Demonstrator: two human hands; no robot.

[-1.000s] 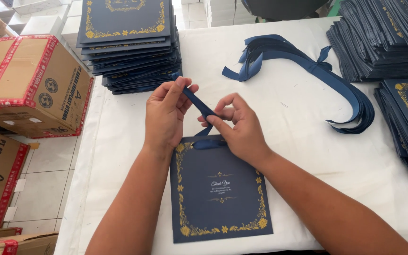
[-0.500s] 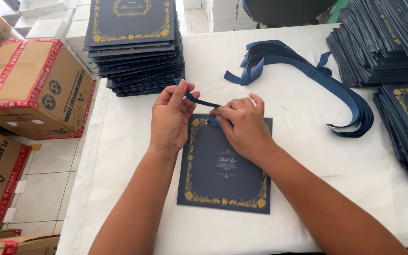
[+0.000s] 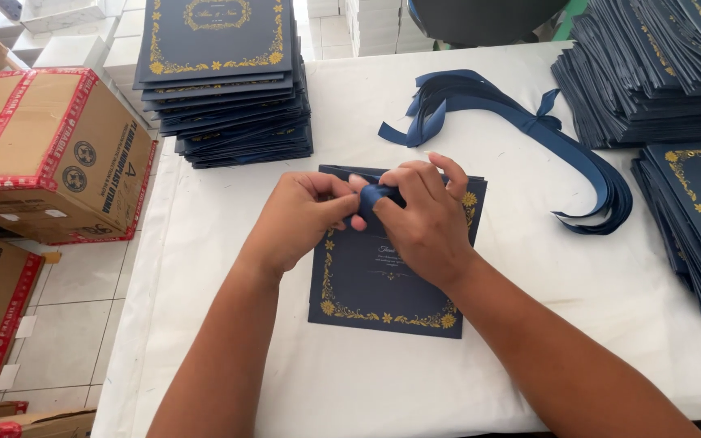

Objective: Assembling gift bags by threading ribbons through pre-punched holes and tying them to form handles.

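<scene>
A navy card with gold floral borders (image 3: 383, 284) lies flat on the white tablecloth (image 3: 367, 381) in front of me. Both hands meet over its upper half. My left hand (image 3: 298, 219) and my right hand (image 3: 423, 219) pinch a short navy ribbon (image 3: 376, 197) between their fingertips, folding it just above the card's top edge. Most of the ribbon is hidden by my fingers.
A tall stack of matching navy cards (image 3: 225, 81) stands at the back left. More stacks sit at the back right (image 3: 659, 73) and along the right edge (image 3: 695, 227). A bundle of long navy ribbons (image 3: 521, 130) curls across the table. Taped cardboard boxes (image 3: 50, 154) stand on the tiled floor to the left.
My hands have come closer together and lower over the card. The ribbon, stretched out between them earlier, is now bunched between my fingertips.
</scene>
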